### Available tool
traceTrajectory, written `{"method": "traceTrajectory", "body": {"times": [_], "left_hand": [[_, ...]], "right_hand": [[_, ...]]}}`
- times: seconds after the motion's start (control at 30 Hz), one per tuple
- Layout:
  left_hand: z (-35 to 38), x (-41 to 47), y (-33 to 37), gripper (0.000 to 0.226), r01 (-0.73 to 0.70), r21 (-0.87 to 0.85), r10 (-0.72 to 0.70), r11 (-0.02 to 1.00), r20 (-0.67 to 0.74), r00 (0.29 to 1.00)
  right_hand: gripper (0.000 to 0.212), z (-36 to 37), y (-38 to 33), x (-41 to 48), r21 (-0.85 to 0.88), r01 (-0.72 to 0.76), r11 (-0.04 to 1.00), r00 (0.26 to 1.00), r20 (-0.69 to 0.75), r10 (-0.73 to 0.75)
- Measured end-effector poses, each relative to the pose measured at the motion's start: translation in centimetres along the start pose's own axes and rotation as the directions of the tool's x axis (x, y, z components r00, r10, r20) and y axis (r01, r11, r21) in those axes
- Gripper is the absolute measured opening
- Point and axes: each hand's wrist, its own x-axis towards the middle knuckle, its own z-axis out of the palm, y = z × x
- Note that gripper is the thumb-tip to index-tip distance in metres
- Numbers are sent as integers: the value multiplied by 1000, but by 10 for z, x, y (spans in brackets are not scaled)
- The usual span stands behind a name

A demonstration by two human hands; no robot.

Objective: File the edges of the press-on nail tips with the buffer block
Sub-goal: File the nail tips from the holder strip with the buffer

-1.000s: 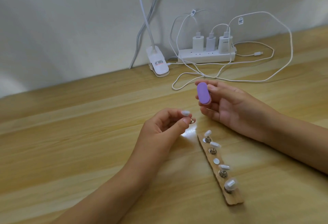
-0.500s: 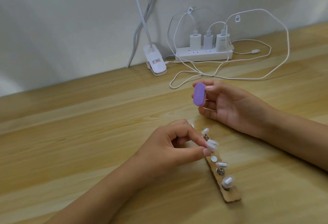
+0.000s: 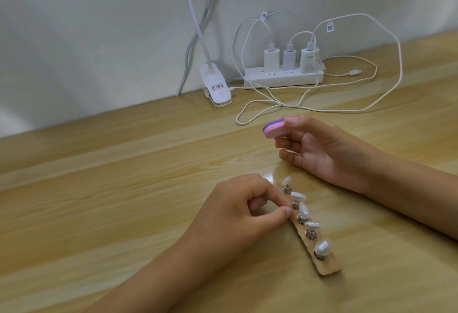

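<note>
Above the wooden table (image 3: 124, 189), the right hand (image 3: 329, 149) pinches the buffer block (image 3: 273, 130) at its right end. The block's long axis lies about level, and its free end points left. The left hand (image 3: 238, 211) curls thumb and forefinger together at the wooden strip (image 3: 327, 268); whether they hold anything I cannot tell. The strip carries five nail tips (image 3: 298, 196).

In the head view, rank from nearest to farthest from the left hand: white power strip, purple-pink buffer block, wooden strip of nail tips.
1. Wooden strip of nail tips, right at the fingertips of the left hand.
2. Purple-pink buffer block, raised in the grip of the right hand.
3. White power strip, far back against the wall.
</note>
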Motion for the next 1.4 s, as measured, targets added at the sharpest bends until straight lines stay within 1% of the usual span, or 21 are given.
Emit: {"method": "traceTrajectory", "body": {"times": [0.07, 0.17, 0.33, 0.43, 0.53, 0.6, 0.7, 0.8, 0.83, 0.9, 0.97, 1.0, 1.03, 1.1, 1.13, 1.17, 1.23, 1.27, 1.33, 1.37, 1.4], "left_hand": [[-1, -1, 2, 2, -51, 18, 51, 999, 40, 998], [2, -3, 4, 9, -173, 101, 167, 980, 66, 984], [7, -3, 6, 16, -366, 236, 356, 900, 85, 931], [9, -4, 5, 17, -398, 292, 397, 870, 65, 915], [11, -5, 6, 17, -393, 369, 418, 842, 13, 908], [12, -7, 6, 18, -399, 421, 439, 815, 2, 898], [12, -7, 5, 18, -448, 475, 505, 757, 8, 863], [14, -8, 6, 17, -512, 555, 602, 656, 24, 798], [15, -8, 7, 15, -522, 551, 622, 651, 6, 783], [15, -9, 8, 12, -525, 480, 627, 703, -71, 776], [12, -9, 9, 10, -499, 349, 573, 793, -151, 806], [11, -8, 9, 8, -466, 263, 517, 845, -179, 837], [9, -7, 9, 6, -409, 164, 437, 898, -202, 877], [4, -4, 8, 4, -214, -70, 194, 974, -222, 956], [2, -2, 6, 4, -89, -197, 47, 976, -211, 976], [0, 1, 3, 5, 30, -313, -94, 949, -192, 977], [-3, 7, -4, 6, 185, -483, -296, 856, -164, 941], [-4, 9, -7, 5, 214, -541, -348, 813, -157, 924], [-5, 11, -9, 4, 212, -597, -371, 774, -157, 915], [-5, 11, -10, 5, 200, -603, -360, 772, -157, 920], [-5, 10, -11, 4, 189, -601, -345, 776, -154, 926]], "right_hand": [[23, -1, 0, 1, 30, -18, 999, 1000, -24, 19], [30, -3, 0, 2, 98, -42, 994, 997, -54, 47], [27, -4, -2, 0, 187, -68, 980, 994, -67, 82], [30, -6, -4, 1, 282, -106, 954, 989, -73, 131], [24, -10, -6, 4, 449, -129, 884, 977, -95, 191], [22, -13, -6, 5, 507, -121, 853, 972, -113, 205], [33, -15, -4, 6, 523, -97, 847, 976, -115, 183], [41, -15, -4, 6, 507, -85, 858, 986, -80, 144], [43, -15, -5, 7, 506, -81, 859, 989, -64, 131], [46, -15, -5, 7, 506, -83, 859, 994, -19, 108], [45, -13, -5, 6, 493, -90, 865, 996, 36, 83], [44, -12, -4, 6, 480, -88, 873, 996, 54, 70], [42, -11, -4, 5, 465, -85, 881, 996, 67, 61], [37, -9, -4, 5, 446, -86, 891, 995, 82, 55], [33, -8, -5, 4, 439, -86, 894, 995, 83, 54], [28, -7, -5, 4, 427, -81, 901, 996, 79, 52], [19, -4, -4, 2, 376, -43, 926, 998, 60, 22], [18, -2, -2, 1, 313, 1, 950, 999, 40, -14], [23, 1, 3, -2, 72, 143, 987, 990, -16, -143], [28, 3, 6, -4, -95, 224, 970, 973, -38, -228], [30, 7, 8, -7, -253, 298, 920, 948, -36, -317]]}}
